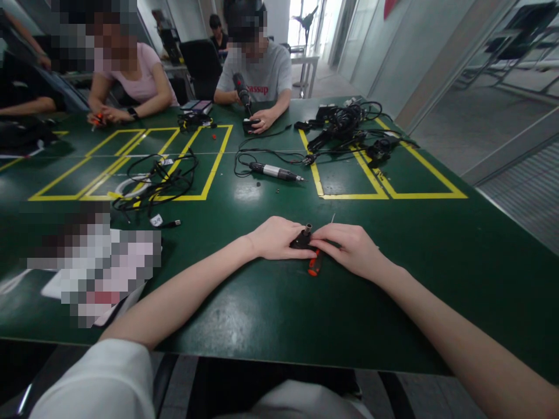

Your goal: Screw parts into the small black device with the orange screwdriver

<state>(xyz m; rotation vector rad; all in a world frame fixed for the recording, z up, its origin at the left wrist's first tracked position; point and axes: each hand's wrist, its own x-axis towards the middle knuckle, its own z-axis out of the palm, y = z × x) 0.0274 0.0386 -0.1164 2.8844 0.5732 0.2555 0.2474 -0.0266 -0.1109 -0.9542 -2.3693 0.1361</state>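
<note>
Lighting is moderate; the window (322,26) beyond the far edge of the green table (271,320) is overexposed. Diffuse glare shows toward its near edge. Wide-angle distortion stretches frame sides; pixel blocks mask some areas

The table (244,308) is green; its tape (219,160) yellow; the screwdriver handle (314,264) red-black.

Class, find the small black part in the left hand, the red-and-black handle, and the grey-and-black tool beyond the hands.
Black part (300,240), head view: its dark body.
Red-and-black handle (315,263), head view: middle of its grip.
Grey-and-black tool (275,171), head view: pale middle section.
</note>
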